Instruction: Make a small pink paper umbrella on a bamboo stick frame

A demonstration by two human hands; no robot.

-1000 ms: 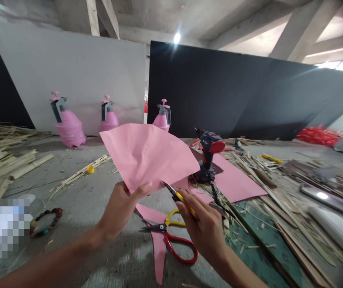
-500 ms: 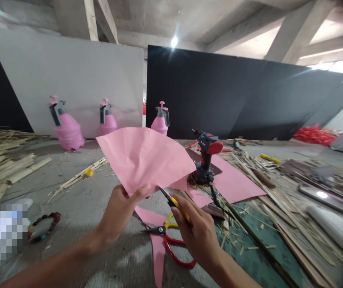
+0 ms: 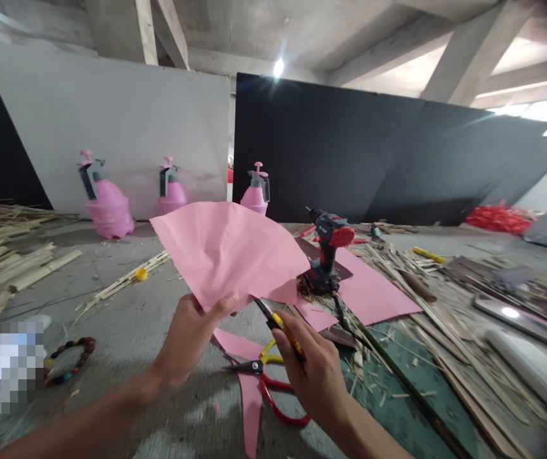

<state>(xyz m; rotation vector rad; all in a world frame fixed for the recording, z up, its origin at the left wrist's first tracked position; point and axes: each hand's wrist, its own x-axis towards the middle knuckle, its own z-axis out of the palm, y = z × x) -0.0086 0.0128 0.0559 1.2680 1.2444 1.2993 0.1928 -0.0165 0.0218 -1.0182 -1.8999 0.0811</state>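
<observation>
Pink paper (image 3: 235, 252), red-and-yellow scissor handles (image 3: 285, 401)

Grey and black panels (image 3: 312, 146) stand beneath a concrete ceiling (image 3: 235, 25).

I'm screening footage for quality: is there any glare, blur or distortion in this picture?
Head view: starburst glare from the ceiling lamp, bright reflection on the slim dark object at right; left forearm softly blurred; right side looks stretched, top right corner dark; pixelated patch lower left; creases in the pink paper readable.
</observation>
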